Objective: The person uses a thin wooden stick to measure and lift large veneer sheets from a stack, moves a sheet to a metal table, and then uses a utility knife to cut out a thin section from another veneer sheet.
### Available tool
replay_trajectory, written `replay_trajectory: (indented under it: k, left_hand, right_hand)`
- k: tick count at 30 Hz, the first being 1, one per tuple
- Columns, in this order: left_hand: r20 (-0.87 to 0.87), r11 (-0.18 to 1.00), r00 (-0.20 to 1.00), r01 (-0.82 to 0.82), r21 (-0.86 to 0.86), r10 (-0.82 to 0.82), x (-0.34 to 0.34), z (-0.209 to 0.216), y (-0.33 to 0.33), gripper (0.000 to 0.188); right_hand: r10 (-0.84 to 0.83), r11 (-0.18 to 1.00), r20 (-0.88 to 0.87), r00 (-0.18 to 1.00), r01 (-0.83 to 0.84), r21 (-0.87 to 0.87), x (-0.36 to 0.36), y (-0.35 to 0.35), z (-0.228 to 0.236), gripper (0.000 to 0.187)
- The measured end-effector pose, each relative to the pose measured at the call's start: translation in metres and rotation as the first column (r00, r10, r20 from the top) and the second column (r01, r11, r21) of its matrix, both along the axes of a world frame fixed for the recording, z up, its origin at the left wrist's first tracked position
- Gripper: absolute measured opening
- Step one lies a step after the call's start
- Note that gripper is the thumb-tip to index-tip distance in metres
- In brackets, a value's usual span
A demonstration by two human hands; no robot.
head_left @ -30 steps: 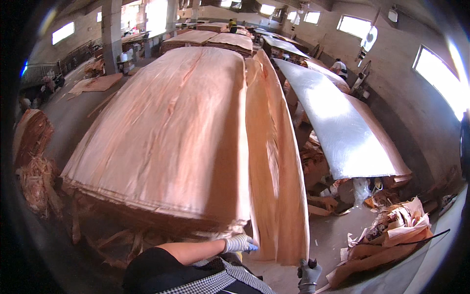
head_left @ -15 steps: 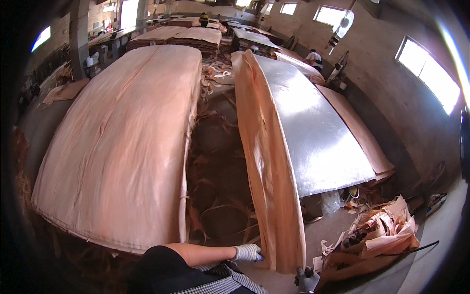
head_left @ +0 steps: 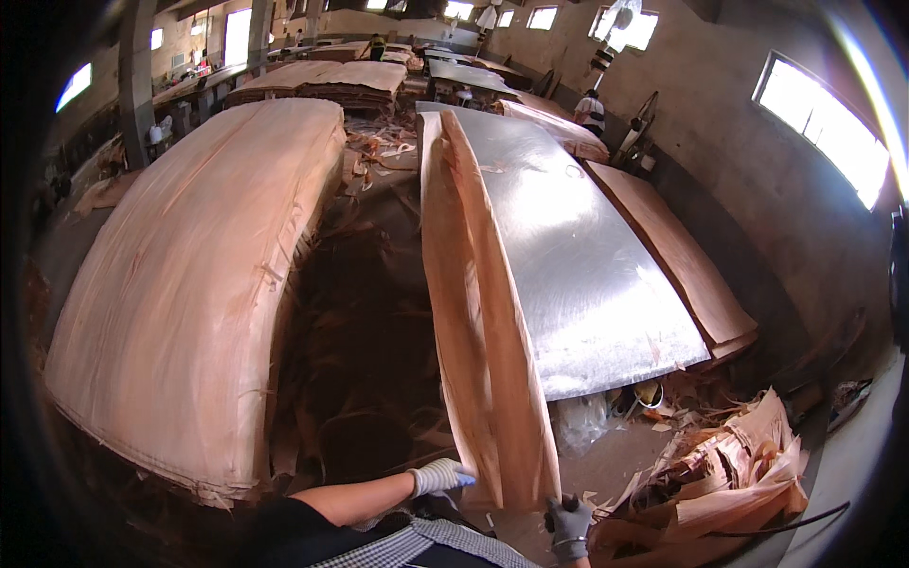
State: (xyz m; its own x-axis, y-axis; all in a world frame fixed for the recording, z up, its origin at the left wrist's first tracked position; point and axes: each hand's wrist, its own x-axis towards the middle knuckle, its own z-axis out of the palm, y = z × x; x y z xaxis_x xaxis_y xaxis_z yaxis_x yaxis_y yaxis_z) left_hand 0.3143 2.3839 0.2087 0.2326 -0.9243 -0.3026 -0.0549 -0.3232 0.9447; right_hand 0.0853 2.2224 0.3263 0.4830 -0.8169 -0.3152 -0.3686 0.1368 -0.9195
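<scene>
A long, thin wood veneer sheet stretches away from me, folded lengthwise, along the left edge of a shiny metal-topped table. My left hand, in a white striped glove with blue on the fingertips, is closed at the sheet's near left edge. At its near right corner my right hand, in a grey glove, is closed on the edge. The fingertips of both hands are partly hidden. To the left stands a big stack of veneer sheets, with ragged edges toward the aisle.
Torn veneer scraps are heaped at lower right, beside a clear plastic bag. More scraps litter the dark aisle. Flat veneer lies beyond the metal top. A person stands farther back at right, near a wall fan.
My view has shifted, so the stack and table sit farther left. Both hands still hold the sheet's near end, and its lengthwise fold has spread wider.
</scene>
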Motion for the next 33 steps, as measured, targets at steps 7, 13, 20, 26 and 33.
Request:
replay_trajectory:
  k: [7,13,20,26,33]
  left_hand:
    - [-0.181,0.822,0.804,-0.568,0.045,0.566,0.078,-0.015,-0.101,0.027]
    - [-0.671,0.679,0.352,-0.665,0.311,0.653,0.111,-0.070,-0.129,0.019]
    - [-0.583,0.521,0.258,-0.781,0.344,0.770,0.136,-0.090,-0.146,0.016]
    - [-0.477,0.346,0.170,-0.886,0.310,0.862,0.189,-0.072,-0.150,0.020]
    - [-0.339,0.244,0.115,-0.898,0.366,0.934,0.132,-0.097,-0.144,0.021]
  right_hand:
    - [-0.127,0.965,0.273,0.953,0.055,0.257,0.130,-0.157,0.000,0.014]
    - [0.455,0.582,-0.190,0.870,-0.452,-0.676,0.092,-0.253,-0.128,0.008]
    - [0.389,0.910,-0.099,0.916,-0.399,-0.114,0.164,-0.243,-0.053,0.023]
    - [0.328,0.854,0.179,0.928,-0.372,0.364,0.175,-0.390,-0.007,0.012]
    - [0.427,0.902,-0.165,0.889,-0.407,0.142,0.058,-0.394,-0.077,0.024]
